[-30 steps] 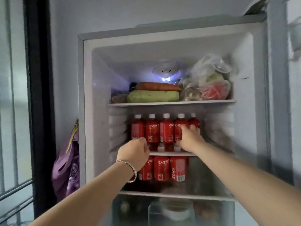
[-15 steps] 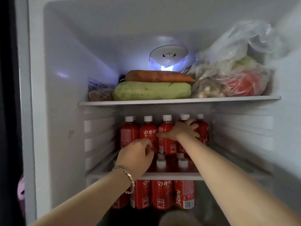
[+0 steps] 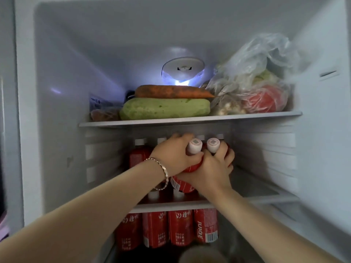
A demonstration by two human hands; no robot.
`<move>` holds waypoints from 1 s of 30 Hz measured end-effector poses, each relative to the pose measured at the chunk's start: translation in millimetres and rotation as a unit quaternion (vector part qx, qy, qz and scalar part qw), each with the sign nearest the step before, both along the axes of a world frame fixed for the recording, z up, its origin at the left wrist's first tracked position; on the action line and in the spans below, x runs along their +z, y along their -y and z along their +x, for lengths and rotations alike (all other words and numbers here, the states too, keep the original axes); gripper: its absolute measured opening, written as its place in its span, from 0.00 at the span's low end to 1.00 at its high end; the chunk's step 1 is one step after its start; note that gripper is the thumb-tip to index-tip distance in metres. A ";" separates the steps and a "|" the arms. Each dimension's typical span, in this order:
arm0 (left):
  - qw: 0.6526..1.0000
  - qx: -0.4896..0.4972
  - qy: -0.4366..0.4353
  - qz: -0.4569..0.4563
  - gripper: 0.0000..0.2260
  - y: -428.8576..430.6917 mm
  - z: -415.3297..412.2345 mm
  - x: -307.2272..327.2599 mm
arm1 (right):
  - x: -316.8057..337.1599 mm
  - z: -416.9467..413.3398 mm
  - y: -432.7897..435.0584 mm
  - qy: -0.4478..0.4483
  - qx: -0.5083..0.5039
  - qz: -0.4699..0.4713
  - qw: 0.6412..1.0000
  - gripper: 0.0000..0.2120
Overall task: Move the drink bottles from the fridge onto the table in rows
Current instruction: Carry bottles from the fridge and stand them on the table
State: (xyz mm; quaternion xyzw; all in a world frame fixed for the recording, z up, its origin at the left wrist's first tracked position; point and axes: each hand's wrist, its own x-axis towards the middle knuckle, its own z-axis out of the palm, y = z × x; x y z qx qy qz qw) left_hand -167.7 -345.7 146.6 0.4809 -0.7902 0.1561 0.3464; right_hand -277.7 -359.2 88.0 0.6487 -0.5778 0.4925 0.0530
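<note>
Both hands have closed in mid-frame: left hand (image 3: 174,156) and right hand (image 3: 214,168) each grip a red bottle (image 3: 187,184), tipped cap-forward off the middle shelf (image 3: 266,198), ready to draw outward.

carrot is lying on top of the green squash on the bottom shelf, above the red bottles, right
Not quite: the head view shows the carrot on the green squash on the top shelf, not the bottom one. The red bottles are indeed below them.

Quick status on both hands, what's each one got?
Left hand: closed around a tilted red juice bottle with a white cap.
Right hand: closed around a second red white-capped bottle beside it.
</note>
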 end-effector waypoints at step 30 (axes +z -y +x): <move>0.956 -0.025 0.185 -0.227 0.35 -60.7 29.1 8.6 | -16.2 -16.6 -47.8 -0.100 0.129 -0.320 0.933 0.51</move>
